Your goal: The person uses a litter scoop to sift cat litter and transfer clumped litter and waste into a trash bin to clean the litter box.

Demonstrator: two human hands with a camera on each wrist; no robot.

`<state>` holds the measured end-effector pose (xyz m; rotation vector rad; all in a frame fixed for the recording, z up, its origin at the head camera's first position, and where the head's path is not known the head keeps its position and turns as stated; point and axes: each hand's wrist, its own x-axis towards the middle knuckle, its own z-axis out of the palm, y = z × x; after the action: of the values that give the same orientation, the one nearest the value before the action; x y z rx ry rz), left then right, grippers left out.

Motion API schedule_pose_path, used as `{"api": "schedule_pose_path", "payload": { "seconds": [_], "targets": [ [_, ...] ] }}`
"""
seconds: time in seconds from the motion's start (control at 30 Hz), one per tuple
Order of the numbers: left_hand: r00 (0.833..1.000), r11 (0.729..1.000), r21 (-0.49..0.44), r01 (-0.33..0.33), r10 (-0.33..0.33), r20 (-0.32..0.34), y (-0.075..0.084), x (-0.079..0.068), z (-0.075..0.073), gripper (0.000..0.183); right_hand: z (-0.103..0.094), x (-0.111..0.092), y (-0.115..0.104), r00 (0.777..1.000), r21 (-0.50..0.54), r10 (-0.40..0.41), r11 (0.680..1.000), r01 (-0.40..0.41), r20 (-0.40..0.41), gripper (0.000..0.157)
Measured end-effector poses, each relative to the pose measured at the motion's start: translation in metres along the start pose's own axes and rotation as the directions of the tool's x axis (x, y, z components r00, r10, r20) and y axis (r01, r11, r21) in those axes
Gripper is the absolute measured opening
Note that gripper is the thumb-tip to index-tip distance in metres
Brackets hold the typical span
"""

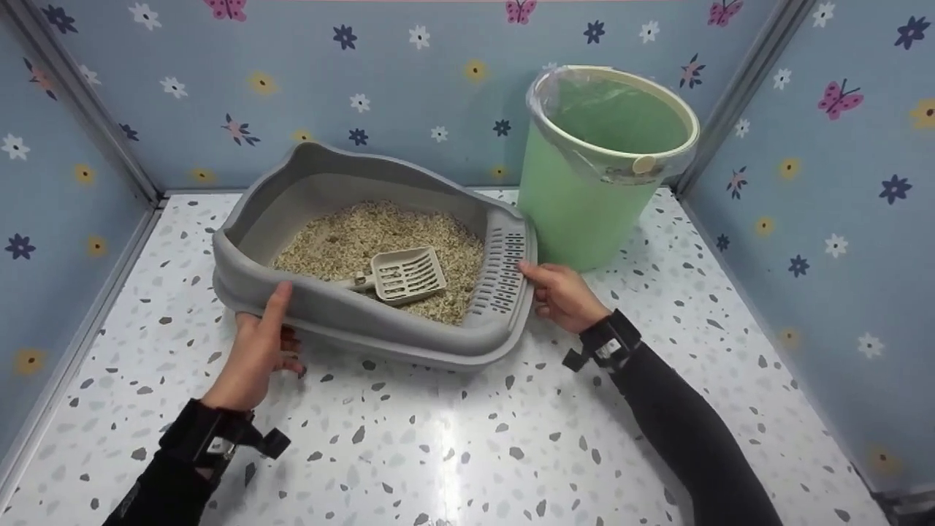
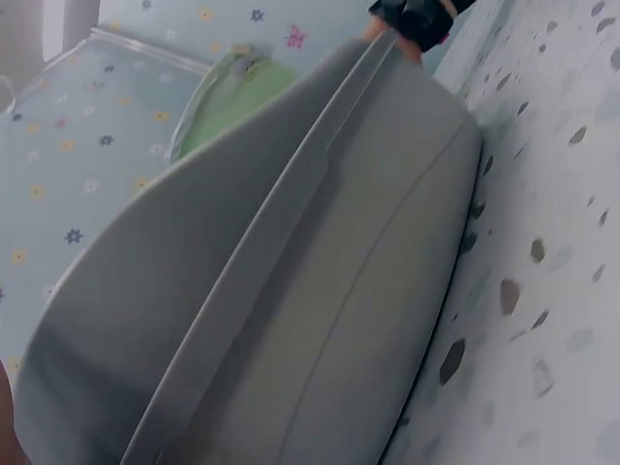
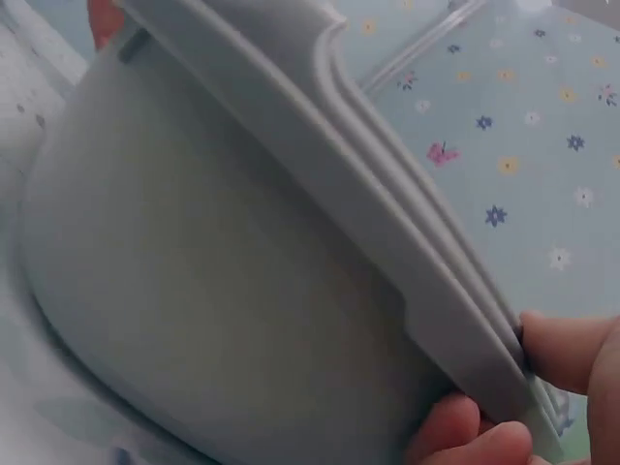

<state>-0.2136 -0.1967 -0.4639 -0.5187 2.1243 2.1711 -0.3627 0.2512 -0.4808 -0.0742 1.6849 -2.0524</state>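
Observation:
A grey litter box (image 1: 409,343) stands on the speckled surface, filled with tan granular litter (image 1: 350,234). A beige slotted litter scoop (image 1: 409,275) lies on the litter, its handle partly hidden by the near wall. My left hand (image 1: 252,354) holds the box at its near left side, thumb against the outer wall and other fingers lower down, partly hidden. At the right end, beside the slotted step, my right hand (image 1: 566,296) pinches the rim. In the right wrist view the thumb (image 3: 567,351) lies over the rim and the fingers (image 3: 475,436) curl beneath it.
A green trash bin (image 1: 584,197) with a clear liner stands behind the right end of the box, close to it. Flower-patterned panels (image 1: 409,95) enclose the back and both sides. Speckled white surface (image 1: 409,438) extends in front of the box.

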Motion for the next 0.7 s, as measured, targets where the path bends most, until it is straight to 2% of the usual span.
{"api": "schedule_pose_path", "payload": {
  "seconds": [0.1,0.2,0.27,0.33,0.43,0.53,0.6,0.7],
  "targets": [
    [1.000,1.000,-0.007,0.019,-0.019,-0.010,0.005,0.021,-0.010,0.094,0.011,-0.018,0.011,0.999,0.008,0.008,1.000,-0.009,0.036,0.035],
    [1.000,0.999,-0.039,0.008,-0.007,0.013,0.009,0.039,-0.018,0.094,0.025,-0.036,0.023,0.997,0.022,0.008,1.000,-0.010,0.076,0.029],
    [0.999,0.998,-0.066,-0.009,0.011,0.032,0.010,0.046,-0.019,0.093,0.033,-0.045,0.029,0.995,0.022,0.013,1.000,-0.015,0.097,0.025],
    [0.998,0.996,-0.077,-0.045,0.049,0.049,0.008,0.047,-0.016,0.091,0.036,-0.051,0.029,0.993,-0.039,0.025,0.999,-0.021,0.112,0.023],
    [0.992,0.995,-0.045,-0.091,0.095,0.087,0.000,0.033,-0.001,0.092,0.030,-0.050,0.021,0.994,-0.211,0.071,0.976,-0.052,0.084,0.032],
    [0.985,0.992,0.044,-0.118,0.111,0.135,-0.009,0.010,0.020,0.094,0.016,-0.037,0.007,0.996,-0.366,0.084,0.927,-0.085,-0.019,0.049],
    [0.981,0.989,0.080,-0.127,0.113,0.158,-0.014,-0.005,0.033,0.092,0.008,-0.025,-0.002,0.993,-0.398,0.055,0.913,-0.093,-0.106,0.058],
    [0.981,0.987,0.076,-0.141,0.129,0.143,-0.018,-0.018,0.052,0.084,-0.001,-0.006,-0.010,0.981,-0.406,-0.003,0.910,-0.079,-0.196,0.064]
  ]
}}
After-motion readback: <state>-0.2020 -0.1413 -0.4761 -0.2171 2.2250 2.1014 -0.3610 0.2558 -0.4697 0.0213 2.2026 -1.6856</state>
